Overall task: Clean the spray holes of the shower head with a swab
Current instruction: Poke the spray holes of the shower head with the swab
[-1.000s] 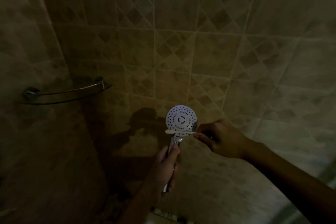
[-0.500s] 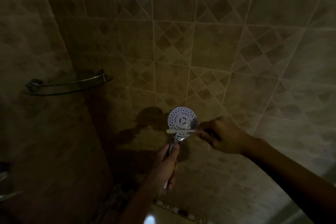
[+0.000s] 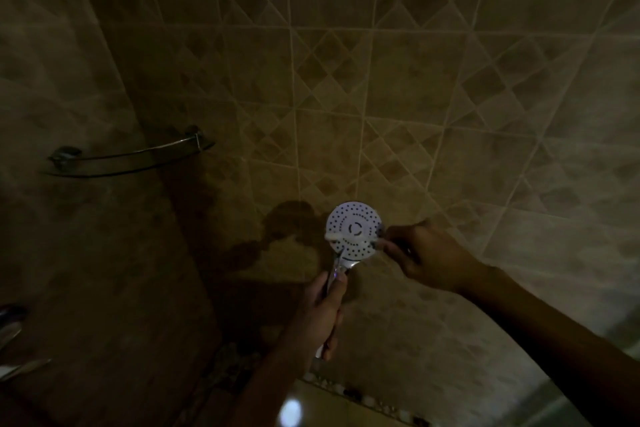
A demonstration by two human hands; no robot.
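The shower head [image 3: 353, 230] stood low in the middle of the view. Its round white face was turned toward the camera, showing its rows of dark spray holes. The left hand [image 3: 320, 315] gripped the chrome handle [image 3: 335, 272] from below, fingers curled round it and the thumb laid up along the stem toward the face. The handle's lower end poked out beneath the hand.

The swab [image 3: 346, 236] lay crosswise on the face, nearly level, just under the central ring. Its white tip sat at the left rim of the face, and its shaft ran right, off the rim, into the right hand [image 3: 429, 260]. That hand came in from the right, just beside the shower head, with its fingertips [image 3: 386, 244] drawn close together, pinching the swab's far end. In the dim light I could not tell which fingers made the pinch. The two hands were apart, the left below the face and the right level with it.

Behind them rose a tiled wall [image 3: 450, 97] of tan diamonds, with the shower head's shadow cast on it just to the left. A curved glass shelf [image 3: 131, 158] with a metal rail hung in the corner, up and well to the left. A metal tap [image 3: 10, 322] showed at the left edge, blurred.
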